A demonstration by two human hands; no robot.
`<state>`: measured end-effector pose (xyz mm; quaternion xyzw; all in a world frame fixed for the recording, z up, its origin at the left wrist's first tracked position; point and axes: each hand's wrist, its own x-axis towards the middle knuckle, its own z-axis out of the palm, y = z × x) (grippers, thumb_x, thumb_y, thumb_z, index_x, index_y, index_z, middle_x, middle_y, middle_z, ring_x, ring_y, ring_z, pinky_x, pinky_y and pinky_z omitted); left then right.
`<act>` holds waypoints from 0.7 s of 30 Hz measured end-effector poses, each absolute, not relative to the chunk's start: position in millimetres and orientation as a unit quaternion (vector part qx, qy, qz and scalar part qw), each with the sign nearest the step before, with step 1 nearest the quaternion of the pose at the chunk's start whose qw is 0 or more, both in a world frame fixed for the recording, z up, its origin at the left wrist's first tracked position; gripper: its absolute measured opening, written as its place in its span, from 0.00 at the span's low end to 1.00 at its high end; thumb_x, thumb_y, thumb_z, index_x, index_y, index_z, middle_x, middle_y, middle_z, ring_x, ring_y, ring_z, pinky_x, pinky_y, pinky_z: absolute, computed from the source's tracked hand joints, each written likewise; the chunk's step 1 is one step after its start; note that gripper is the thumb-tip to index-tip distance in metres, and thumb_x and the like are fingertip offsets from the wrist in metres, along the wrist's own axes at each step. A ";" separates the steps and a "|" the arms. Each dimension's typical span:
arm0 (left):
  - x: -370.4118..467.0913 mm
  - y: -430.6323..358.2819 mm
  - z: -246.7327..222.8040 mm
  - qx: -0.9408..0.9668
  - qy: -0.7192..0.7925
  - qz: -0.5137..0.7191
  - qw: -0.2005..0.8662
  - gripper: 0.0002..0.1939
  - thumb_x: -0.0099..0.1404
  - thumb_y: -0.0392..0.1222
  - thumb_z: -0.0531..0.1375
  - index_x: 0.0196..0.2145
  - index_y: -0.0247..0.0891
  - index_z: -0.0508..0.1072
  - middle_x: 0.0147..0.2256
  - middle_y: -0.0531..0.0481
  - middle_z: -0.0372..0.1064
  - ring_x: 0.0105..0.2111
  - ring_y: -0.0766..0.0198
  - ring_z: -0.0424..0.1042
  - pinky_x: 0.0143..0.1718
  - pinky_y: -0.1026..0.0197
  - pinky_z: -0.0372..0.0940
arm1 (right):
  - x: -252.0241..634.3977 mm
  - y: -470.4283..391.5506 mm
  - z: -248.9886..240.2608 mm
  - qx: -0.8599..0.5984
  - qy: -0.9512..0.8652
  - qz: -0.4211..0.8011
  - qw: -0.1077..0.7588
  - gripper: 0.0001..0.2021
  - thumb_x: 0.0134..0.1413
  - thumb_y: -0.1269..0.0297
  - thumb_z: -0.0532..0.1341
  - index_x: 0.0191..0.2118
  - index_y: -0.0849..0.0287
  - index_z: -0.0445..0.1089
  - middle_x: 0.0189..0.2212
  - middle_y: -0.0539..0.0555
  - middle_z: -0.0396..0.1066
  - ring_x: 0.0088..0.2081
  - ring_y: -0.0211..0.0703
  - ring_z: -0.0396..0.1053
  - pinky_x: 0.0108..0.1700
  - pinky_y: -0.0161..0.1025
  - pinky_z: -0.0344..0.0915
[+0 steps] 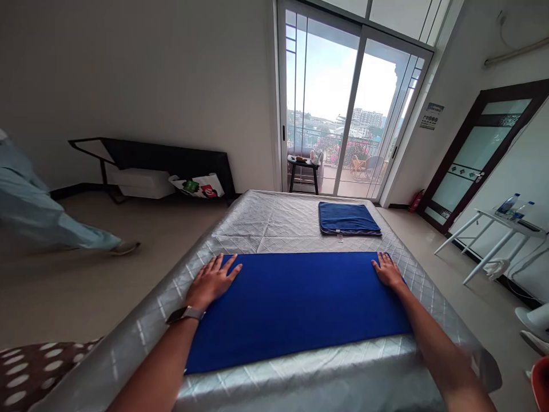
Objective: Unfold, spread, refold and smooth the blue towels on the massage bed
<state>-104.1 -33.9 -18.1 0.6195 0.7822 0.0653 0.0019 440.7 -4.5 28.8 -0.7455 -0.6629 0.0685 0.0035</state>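
A bright blue cloth [300, 303] lies flat as a wide rectangle across a light quilted mattress [291, 214]. My left hand [213, 279] rests on its far left corner, fingers spread, with a watch on the wrist. On the far right corner lies my right hand [388, 272], palm down and fingers apart. Neither hand grips anything. Beyond the cloth, towards the mattress's far right, sits a folded dark blue cloth [349, 218] with a small white tag at its near edge.
A person [43, 200] in light blue trousers is at the left, beside a black bench [167, 154] with a white box [143, 183] under it. Brown dotted fabric [38, 372] is at lower left. At right, a white stool [508, 220] holds bottles.
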 end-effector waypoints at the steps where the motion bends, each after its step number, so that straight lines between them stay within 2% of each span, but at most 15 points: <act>1: -105.0 -33.7 -18.8 0.620 0.781 0.068 0.001 0.34 0.71 0.56 0.43 0.70 0.40 0.53 0.70 0.39 0.49 0.70 0.48 0.48 0.67 0.46 0.46 | 453.2 -3.0 27.1 -0.755 -0.653 0.066 0.007 0.33 0.71 0.50 0.39 0.73 0.63 0.42 0.73 0.57 0.38 0.73 0.45 0.37 0.71 0.45 0.35; 9: -104.4 -33.2 -17.4 0.624 0.780 0.058 -0.002 0.35 0.71 0.56 0.42 0.70 0.39 0.53 0.70 0.38 0.47 0.69 0.47 0.49 0.66 0.46 0.47 | 462.6 -1.3 19.0 -0.763 -0.645 0.047 0.006 0.33 0.70 0.50 0.38 0.73 0.63 0.42 0.73 0.58 0.40 0.72 0.46 0.40 0.71 0.46 0.37; 12: -101.2 -34.0 -13.2 0.624 0.780 0.052 0.005 0.34 0.72 0.57 0.41 0.70 0.40 0.52 0.70 0.37 0.47 0.69 0.48 0.48 0.66 0.46 0.47 | 459.6 -0.7 25.3 -0.745 -0.667 -0.008 -0.015 0.32 0.70 0.52 0.40 0.72 0.65 0.47 0.72 0.61 0.44 0.72 0.49 0.40 0.71 0.51 0.36; 14: -99.6 -34.0 -11.1 0.624 0.780 0.055 0.008 0.34 0.72 0.57 0.42 0.70 0.40 0.52 0.70 0.38 0.47 0.69 0.48 0.48 0.67 0.46 0.46 | 452.5 0.4 32.0 -0.719 -0.691 -0.068 -0.027 0.30 0.69 0.57 0.43 0.71 0.67 0.51 0.71 0.63 0.47 0.72 0.51 0.41 0.71 0.54 0.33; 18: -99.3 -31.2 -11.5 0.623 0.780 0.056 0.007 0.35 0.72 0.58 0.42 0.70 0.40 0.52 0.70 0.38 0.48 0.69 0.48 0.48 0.67 0.46 0.45 | 405.8 -2.2 43.0 -0.662 -0.742 -0.108 -0.001 0.29 0.63 0.69 0.47 0.68 0.69 0.56 0.69 0.67 0.52 0.71 0.54 0.45 0.71 0.55 0.34; 21: -100.7 -28.4 -15.2 0.624 0.779 0.061 0.007 0.35 0.71 0.59 0.42 0.70 0.42 0.53 0.70 0.39 0.49 0.69 0.48 0.49 0.66 0.45 0.46 | 342.5 -11.6 41.0 -0.614 -0.786 -0.057 0.043 0.28 0.67 0.63 0.46 0.69 0.67 0.56 0.69 0.64 0.51 0.71 0.52 0.45 0.71 0.52 0.37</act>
